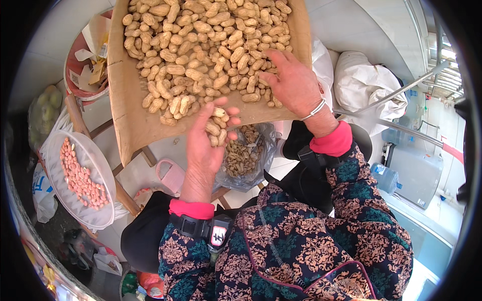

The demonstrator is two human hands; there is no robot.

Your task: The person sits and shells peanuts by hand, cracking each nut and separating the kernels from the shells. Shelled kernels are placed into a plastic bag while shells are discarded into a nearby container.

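Note:
Several unshelled peanuts [217, 128] rest in the cupped palm and fingers of my left hand [205, 141], just off the near edge of a sheet of brown cardboard [131, 131]. A broad heap of peanuts in their shells [203, 56] covers most of that cardboard. My right hand [292, 81] reaches over the right side of the heap, its fingertips at the pods and its thumb apart from the fingers. Whether it pinches a pod is hidden. Below the cardboard, a grey plastic bag [267, 150] holds empty peanut shells [243, 156].
Shelled pink peanuts [81, 175] lie in a white plastic basket [107, 161] at the left. Behind it stands a red bin [71, 64] with packaging scraps. A pink slipper [171, 175] is on the floor. White sacks [361, 81] and a metal pole [408, 131] are at the right.

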